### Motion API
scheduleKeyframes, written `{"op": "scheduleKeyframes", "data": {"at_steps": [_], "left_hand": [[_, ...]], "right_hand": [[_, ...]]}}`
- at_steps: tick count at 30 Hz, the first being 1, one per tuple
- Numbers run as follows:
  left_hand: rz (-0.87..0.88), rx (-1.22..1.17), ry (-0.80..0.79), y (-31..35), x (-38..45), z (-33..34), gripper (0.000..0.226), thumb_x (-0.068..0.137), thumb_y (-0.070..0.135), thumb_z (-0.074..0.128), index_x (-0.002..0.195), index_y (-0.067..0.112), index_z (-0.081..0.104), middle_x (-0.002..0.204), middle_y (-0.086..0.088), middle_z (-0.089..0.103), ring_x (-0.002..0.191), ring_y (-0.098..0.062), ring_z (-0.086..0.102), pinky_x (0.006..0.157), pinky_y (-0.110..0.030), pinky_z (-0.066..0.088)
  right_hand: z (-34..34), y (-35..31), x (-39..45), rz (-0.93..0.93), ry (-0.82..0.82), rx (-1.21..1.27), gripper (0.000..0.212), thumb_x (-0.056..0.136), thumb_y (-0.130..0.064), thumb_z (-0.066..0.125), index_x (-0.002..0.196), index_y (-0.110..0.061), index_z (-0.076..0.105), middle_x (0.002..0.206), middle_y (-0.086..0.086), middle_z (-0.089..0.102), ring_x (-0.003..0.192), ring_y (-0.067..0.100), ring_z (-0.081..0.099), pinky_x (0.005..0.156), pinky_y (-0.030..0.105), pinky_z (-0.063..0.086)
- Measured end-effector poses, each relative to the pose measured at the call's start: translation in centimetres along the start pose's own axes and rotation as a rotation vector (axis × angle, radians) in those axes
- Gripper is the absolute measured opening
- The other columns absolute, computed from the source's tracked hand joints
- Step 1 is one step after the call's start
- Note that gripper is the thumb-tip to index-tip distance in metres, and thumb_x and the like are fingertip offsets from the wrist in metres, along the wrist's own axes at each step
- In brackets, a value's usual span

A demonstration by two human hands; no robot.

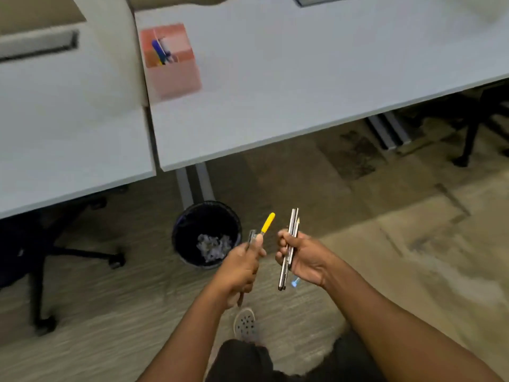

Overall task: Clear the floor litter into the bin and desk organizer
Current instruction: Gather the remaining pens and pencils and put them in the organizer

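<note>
My left hand (242,264) is closed around a yellow-capped pen (267,224) and a darker item I cannot identify. My right hand (304,260) is closed around a bundle of pens (289,250), with a blue tip showing below the palm. Both hands are above the floor, just right of the bin (206,234), which holds crumpled paper. The organizer (170,60) sits on the desk (275,86), well apart from both hands.

Risks:
- The bundle is loosely aligned; a slack grip lets one pen slide out onto the carpet.
- The bin lies directly below the path; a dropped pen could land in it.
- The organizer already holds pens; a forced insertion may tip it.
</note>
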State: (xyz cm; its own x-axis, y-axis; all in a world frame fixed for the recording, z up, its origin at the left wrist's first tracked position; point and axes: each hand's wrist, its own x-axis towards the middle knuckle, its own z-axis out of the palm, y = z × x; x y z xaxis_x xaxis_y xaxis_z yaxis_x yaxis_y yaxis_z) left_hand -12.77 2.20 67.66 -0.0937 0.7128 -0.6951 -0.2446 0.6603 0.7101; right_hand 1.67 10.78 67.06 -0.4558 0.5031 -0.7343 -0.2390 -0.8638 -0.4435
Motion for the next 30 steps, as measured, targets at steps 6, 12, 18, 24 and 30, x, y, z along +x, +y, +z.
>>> {"op": "scheduleKeyframes", "data": {"at_steps": [6,12,18,24,30], "left_hand": [[0.088,-0.418,-0.070,5.2,-3.5,-4.9,0.018,0.100,0.031,0.046,0.106,0.015,0.054,0.062,0.002,0.044,0.049,-0.010,0.036,0.043,-0.022,0.035],[0.130,-0.671,-0.091,9.9,-1.8,-8.3,0.030,0.099,0.007,0.042,0.123,0.015,0.058,0.075,-0.005,0.058,0.064,-0.016,0.054,0.061,-0.032,0.054],[0.193,-0.744,-0.013,15.4,2.4,-11.3,0.032,0.095,-0.007,0.041,0.116,0.006,0.060,0.089,-0.012,0.064,0.080,-0.025,0.065,0.074,-0.042,0.056],[0.213,-0.816,0.222,22.6,8.4,-14.1,0.016,0.076,-0.003,0.054,0.086,0.009,0.057,0.064,-0.004,0.048,0.052,-0.015,0.045,0.052,-0.029,0.042],[0.364,-0.561,0.777,28.0,17.1,-14.5,0.036,0.087,0.026,0.068,0.057,0.026,0.048,0.043,0.004,0.038,0.037,-0.011,0.031,0.042,-0.025,0.029]], "right_hand": [[6.3,-1.7,-1.7,-0.056,0.080,-0.122,0.016,0.102,-0.010,0.038,0.095,-0.010,0.053,0.065,0.001,0.039,0.049,0.009,0.031,0.039,0.019,0.033],[11.9,-4.6,-1.2,-0.075,0.046,-0.231,0.017,0.103,-0.016,0.038,0.101,-0.009,0.054,0.065,0.002,0.042,0.053,0.011,0.033,0.045,0.023,0.032],[17.1,-9.6,3.6,-0.064,-0.066,-0.234,0.014,0.101,-0.016,0.044,0.104,-0.007,0.054,0.072,0.007,0.052,0.059,0.016,0.049,0.063,0.032,0.048],[22.7,-15.9,12.7,-0.284,-0.017,-0.350,0.009,0.100,-0.017,0.046,0.096,-0.011,0.052,0.068,0.002,0.043,0.056,0.011,0.038,0.055,0.026,0.036],[26.0,-19.8,21.4,-0.546,0.068,-0.625,0.047,0.087,-0.038,0.067,0.054,-0.025,0.037,0.047,-0.005,0.035,0.043,0.011,0.031,0.046,0.026,0.032]]}}
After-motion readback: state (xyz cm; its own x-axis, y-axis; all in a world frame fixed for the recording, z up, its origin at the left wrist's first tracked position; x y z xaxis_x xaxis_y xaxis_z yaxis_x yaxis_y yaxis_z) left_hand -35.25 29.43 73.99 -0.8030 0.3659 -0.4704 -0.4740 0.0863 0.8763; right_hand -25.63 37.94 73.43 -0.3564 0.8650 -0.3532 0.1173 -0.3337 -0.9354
